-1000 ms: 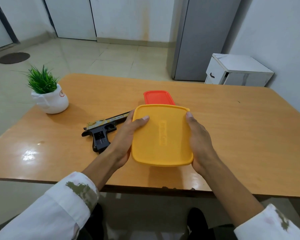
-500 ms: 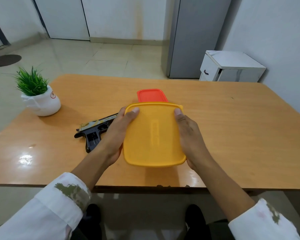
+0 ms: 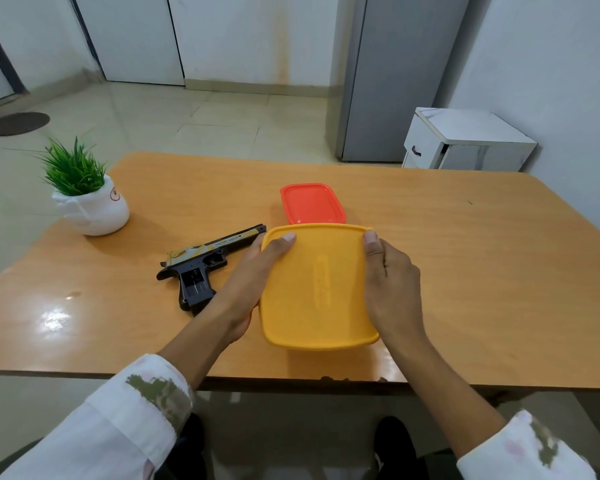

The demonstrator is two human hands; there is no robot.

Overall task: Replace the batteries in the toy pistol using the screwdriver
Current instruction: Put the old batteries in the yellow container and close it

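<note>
A yellow lidded box [image 3: 317, 287] sits near the front edge of the wooden table [image 3: 482, 265]. My left hand [image 3: 253, 282] grips its left side with the thumb on the lid. My right hand [image 3: 392, 282] grips its right side, thumb on the lid's far corner. The black and gold toy pistol [image 3: 205, 268] lies flat on the table just left of my left hand. No screwdriver or batteries show.
A closed red box [image 3: 312, 202] stands right behind the yellow one. A small green plant in a white pot [image 3: 90, 202] is at the table's far left. A white cabinet [image 3: 465, 140] and a grey fridge [image 3: 388, 77] stand beyond the table.
Both hands keep their hold on the yellow box, which stays in the same place on the table. Only the camera view has shifted slightly.
</note>
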